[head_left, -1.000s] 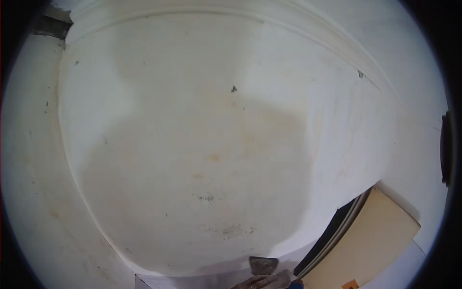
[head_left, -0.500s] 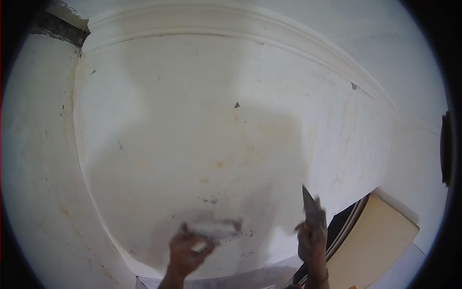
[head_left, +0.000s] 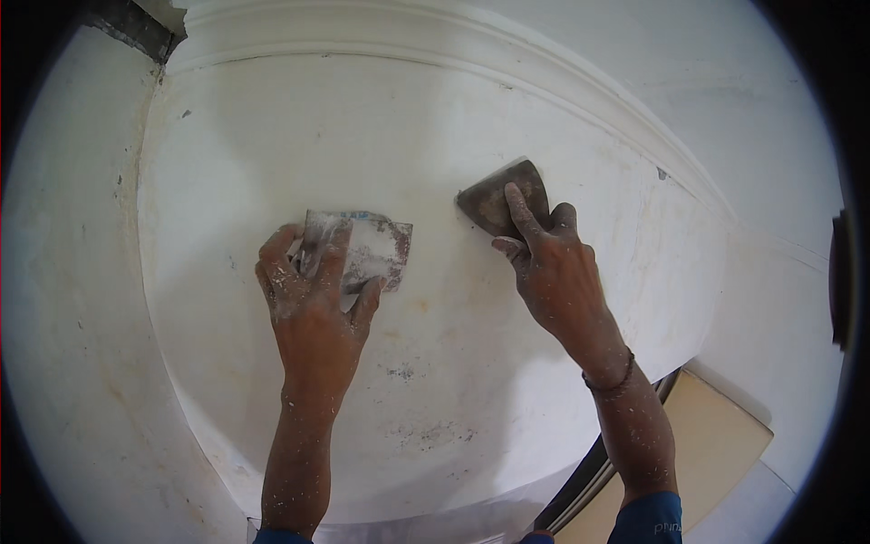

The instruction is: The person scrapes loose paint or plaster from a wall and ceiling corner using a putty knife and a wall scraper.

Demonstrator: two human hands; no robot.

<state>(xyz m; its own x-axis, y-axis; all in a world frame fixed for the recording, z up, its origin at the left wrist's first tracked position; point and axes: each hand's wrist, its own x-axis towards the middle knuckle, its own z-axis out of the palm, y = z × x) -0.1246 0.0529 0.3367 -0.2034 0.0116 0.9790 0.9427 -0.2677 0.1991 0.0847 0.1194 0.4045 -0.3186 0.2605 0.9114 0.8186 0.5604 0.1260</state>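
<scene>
My left hand [head_left: 313, 281] is closed around a flat rectangular piece [head_left: 376, 254], smeared white with brown patches and a bit of blue along its top. It is held in front of the wall; whether it touches cannot be told. My right hand [head_left: 557, 263] grips a putty knife [head_left: 494, 201] with a broad dark blade. The index finger presses along the blade, and its left corner lies at the wall surface, where a small chipped spot was. The handle is hidden in the palm. White dust coats both hands.
The off-white wall [head_left: 435, 363] has dark scuffs and stains. A moulded cornice [head_left: 381, 36] runs along its top. At upper left is a broken dark gap [head_left: 136, 32]. A cream panel [head_left: 716, 444] stands at lower right beside a dark frame.
Both hands have risen from low in view to the middle of the wall, the right one also moving left. The putty knife now lies flatter, its blade at the chipped spot.
</scene>
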